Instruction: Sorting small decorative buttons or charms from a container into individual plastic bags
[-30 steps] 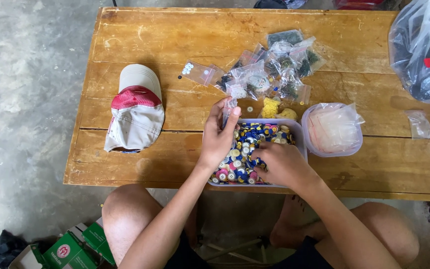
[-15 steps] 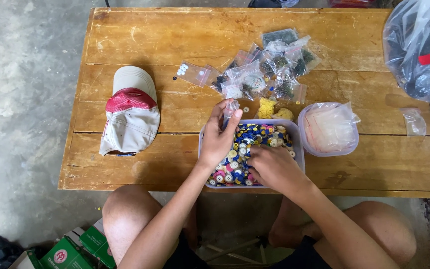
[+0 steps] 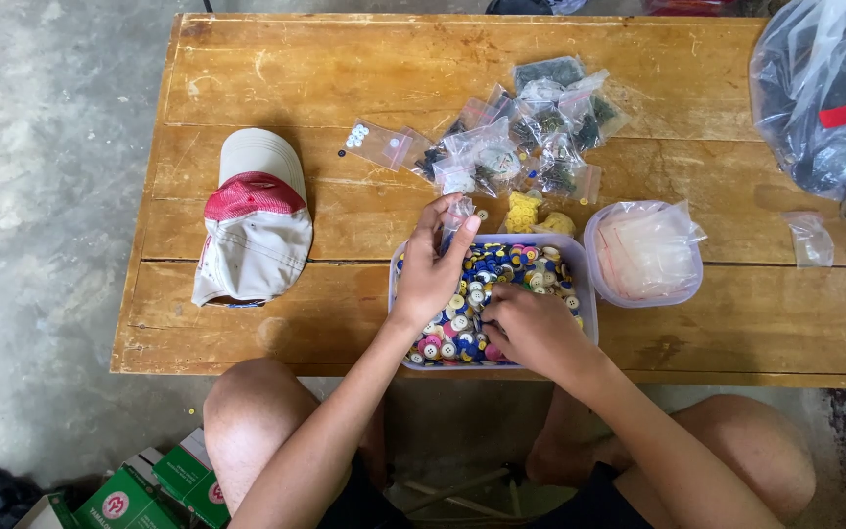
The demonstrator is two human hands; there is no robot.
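Note:
A clear rectangular tub (image 3: 587,294) full of mixed coloured buttons (image 3: 531,266) sits at the near edge of a wooden table (image 3: 345,78). My left hand (image 3: 431,266) hovers over the tub's left side and pinches a small clear plastic bag (image 3: 457,212) by its top. My right hand (image 3: 533,328) rests down in the buttons at the tub's near side, fingers curled into them; whether it holds a button is hidden.
A heap of small clear bags with sorted buttons (image 3: 526,137) lies behind the tub. A round tub of empty bags (image 3: 644,253) stands to its right. A red and beige cap (image 3: 254,220) lies at left. A large plastic sack (image 3: 824,88) fills the far right corner. Green boxes (image 3: 159,485) sit on the floor.
The view has shifted slightly. My right hand has slid a little to the left within the buttons. My left hand still holds the small bag in the same place.

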